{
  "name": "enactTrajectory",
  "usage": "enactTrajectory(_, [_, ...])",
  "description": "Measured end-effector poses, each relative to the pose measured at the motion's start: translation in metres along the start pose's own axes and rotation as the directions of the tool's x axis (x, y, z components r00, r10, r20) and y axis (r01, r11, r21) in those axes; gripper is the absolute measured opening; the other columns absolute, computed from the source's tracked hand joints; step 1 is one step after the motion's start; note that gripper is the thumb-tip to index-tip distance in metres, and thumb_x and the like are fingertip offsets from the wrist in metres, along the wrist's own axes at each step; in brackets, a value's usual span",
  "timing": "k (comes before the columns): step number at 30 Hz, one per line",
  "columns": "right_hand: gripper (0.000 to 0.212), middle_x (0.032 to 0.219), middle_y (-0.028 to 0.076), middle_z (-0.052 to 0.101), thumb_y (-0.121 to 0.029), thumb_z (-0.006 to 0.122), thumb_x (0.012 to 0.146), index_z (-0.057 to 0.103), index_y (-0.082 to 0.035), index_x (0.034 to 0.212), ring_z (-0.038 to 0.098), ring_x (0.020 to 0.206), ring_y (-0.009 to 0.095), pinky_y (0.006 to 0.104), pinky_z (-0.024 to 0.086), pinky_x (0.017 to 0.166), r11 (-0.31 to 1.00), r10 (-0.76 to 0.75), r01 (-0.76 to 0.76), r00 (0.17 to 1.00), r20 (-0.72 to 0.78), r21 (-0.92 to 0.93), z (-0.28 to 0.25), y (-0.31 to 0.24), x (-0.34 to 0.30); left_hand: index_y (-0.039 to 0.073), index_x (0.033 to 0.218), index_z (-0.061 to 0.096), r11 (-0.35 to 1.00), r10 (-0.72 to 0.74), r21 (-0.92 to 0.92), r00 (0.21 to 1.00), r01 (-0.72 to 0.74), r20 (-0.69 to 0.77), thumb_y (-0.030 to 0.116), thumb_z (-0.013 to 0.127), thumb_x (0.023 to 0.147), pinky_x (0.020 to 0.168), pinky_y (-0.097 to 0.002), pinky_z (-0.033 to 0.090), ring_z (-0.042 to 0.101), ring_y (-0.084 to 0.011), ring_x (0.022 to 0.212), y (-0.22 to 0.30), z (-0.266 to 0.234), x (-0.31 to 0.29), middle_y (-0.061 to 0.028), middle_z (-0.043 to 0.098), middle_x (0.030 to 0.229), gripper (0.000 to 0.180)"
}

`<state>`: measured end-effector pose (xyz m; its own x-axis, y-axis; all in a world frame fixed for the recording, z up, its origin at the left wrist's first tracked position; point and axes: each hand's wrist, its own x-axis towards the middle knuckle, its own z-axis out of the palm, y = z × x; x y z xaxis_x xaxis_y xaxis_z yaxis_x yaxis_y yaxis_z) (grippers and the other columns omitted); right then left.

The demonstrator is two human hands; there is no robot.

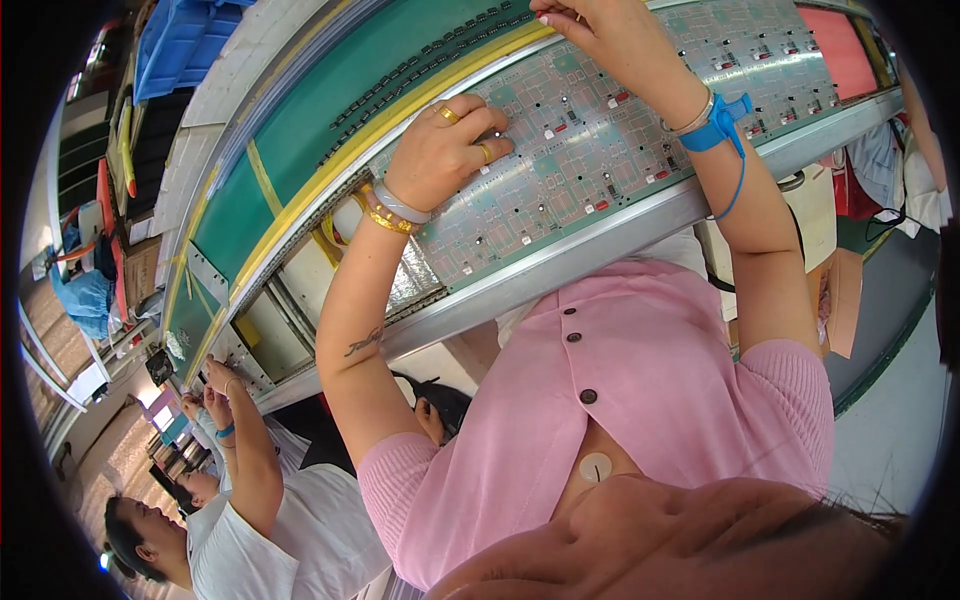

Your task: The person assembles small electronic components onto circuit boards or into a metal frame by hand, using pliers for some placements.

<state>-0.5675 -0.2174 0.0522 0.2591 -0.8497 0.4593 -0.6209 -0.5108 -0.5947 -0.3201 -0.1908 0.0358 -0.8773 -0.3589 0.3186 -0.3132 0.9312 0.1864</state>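
Observation:
My left hand (pixel 447 152) is over the left part of a large printed circuit board panel (pixel 520 205), its fingers bent down and drawn together close to the surface. Whatever its fingertips hold, if anything, is hidden. At the far edge of the panel, my right hand (pixel 603 28) reaches to the yellow-edged ledge with thumb and fingers pinched; I cannot make out anything between them. Just left of those fingers, rows of small black chips (pixel 400 78) lie on a green surface (pixel 290 105). Small white, red and black parts stand on the panel. A blue wrist strap (pixel 722 124) circles my right wrist.
A metal rail (pixel 620 218) runs along the panel's near side, and yellow tape (pixel 345 160) borders its far side. Two co-workers in light tops (pixel 300 520) sit further left along the line. Blue bins (pixel 185 45) are at the far left, a cardboard box (pixel 843 300) at right.

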Motion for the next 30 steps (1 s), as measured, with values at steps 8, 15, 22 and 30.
enactTrajectory(8, [0.014,0.09,0.015,0.064,-0.012,0.06,0.084,0.063,-0.002,0.093,0.061,0.088,0.032,0.0388,0.049,0.077,0.999,0.033,-0.033,0.999,0.038,-0.005,0.001,-0.003,0.0,0.014,0.085,0.066,0.993,0.079,0.084,0.996,-0.081,0.028,0.013,0.06,0.072,0.081,-0.0301,0.047,0.053,-0.0165,0.098,-0.001,-0.003,0.002,0.0032,0.059,0.101,0.015])
enactTrajectory(15, [0.012,0.088,0.012,0.064,-0.013,0.06,0.084,0.064,-0.005,0.093,0.061,0.085,0.03,0.0391,0.049,0.076,1.0,0.01,-0.01,0.996,0.085,0.0,0.009,-0.013,-0.007,0.014,0.094,0.068,0.99,0.052,0.128,0.996,-0.061,0.073,0.014,0.064,0.07,0.079,-0.0349,0.049,0.058,-0.0201,0.092,0.011,-0.014,-0.006,0.0005,0.062,0.1,0.024])
enactTrajectory(22, [0.009,0.086,0.006,0.06,-0.01,0.064,0.077,0.062,-0.006,0.085,0.057,0.088,0.026,0.0368,0.047,0.074,0.985,-0.17,0.169,0.97,0.177,0.019,0.014,-0.044,-0.041,0.009,0.087,0.07,0.639,-0.621,0.025,0.535,0.769,-0.573,0.006,0.072,0.074,0.077,-0.0336,0.047,0.059,-0.0221,0.086,-0.01,-0.065,-0.098,-0.0053,0.065,0.092,0.013])
enactTrajectory(30, [0.005,0.089,0.004,0.055,-0.011,0.063,0.071,0.062,-0.007,0.074,0.052,0.093,0.023,0.0341,0.045,0.079,0.951,-0.289,0.309,0.912,0.291,-0.025,0.046,-0.056,-0.043,0.008,0.092,0.072,0.463,-0.842,-0.14,0.385,0.875,-0.377,0.012,0.07,0.078,0.071,-0.0299,0.049,0.062,-0.02,0.08,-0.024,-0.046,-0.136,-0.0045,0.064,0.091,0.015])
